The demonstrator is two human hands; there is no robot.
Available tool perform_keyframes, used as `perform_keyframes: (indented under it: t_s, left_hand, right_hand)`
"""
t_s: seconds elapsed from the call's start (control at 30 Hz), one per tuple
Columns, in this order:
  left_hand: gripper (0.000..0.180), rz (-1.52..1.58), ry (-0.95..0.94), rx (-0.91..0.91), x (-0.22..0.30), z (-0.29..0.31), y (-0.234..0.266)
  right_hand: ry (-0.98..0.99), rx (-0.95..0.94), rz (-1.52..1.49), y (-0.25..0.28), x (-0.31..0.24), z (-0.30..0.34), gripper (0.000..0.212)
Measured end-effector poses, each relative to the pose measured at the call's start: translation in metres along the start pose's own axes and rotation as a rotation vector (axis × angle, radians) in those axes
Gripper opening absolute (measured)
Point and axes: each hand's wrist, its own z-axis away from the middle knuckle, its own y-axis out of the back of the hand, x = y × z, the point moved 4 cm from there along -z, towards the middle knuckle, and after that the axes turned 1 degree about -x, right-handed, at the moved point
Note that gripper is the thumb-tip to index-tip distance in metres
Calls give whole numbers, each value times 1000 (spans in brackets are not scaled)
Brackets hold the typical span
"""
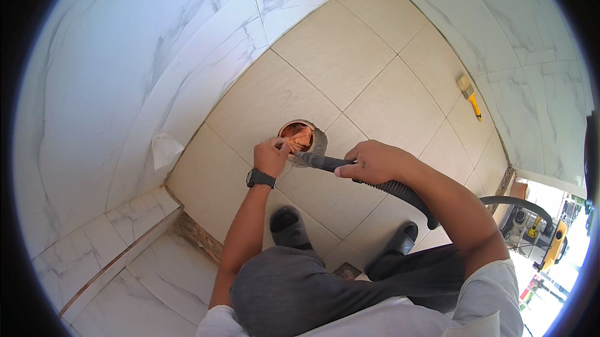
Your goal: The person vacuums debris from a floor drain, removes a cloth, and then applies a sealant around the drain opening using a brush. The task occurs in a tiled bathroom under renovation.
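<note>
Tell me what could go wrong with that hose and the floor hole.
The orange material might slip deeper into the floor hole if the left grip, pinching its edge, loosens. The black hose, held in the right grip, has its tip close by; if suction is on, it could snag that material.

Your head cam's a wide fisheye aimed steeply down, pretty close over your fingers [351, 169] and the tiled floor [337, 74].

Left hand [270, 158] pinched, right hand [376, 162] gripping, forearms [245, 226] extended
</note>
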Motion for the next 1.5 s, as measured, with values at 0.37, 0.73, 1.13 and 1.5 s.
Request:
perform_keyframes:
  t_s: [0.37, 0.73, 1.13, 1.5]
  left_hand:
    - [23, -95, -55, -127, -6, -32, 9]
    - [22, -4, 14, -89, -2, -36, 3]
    - [20, 91, 65, -6, -6, -27, 9]
    - [21, 122, 90, -43, -2, -34, 1]
  right_hand:
    - [64, -54, 811, 44, -58, -68, 37]
    - [-86, -171, 783, 37, -57, -126, 51]
    - [-109, -168, 784, 50, -58, -142, 51]
    - [-36, -118, 728, 30, -48, -145, 52]
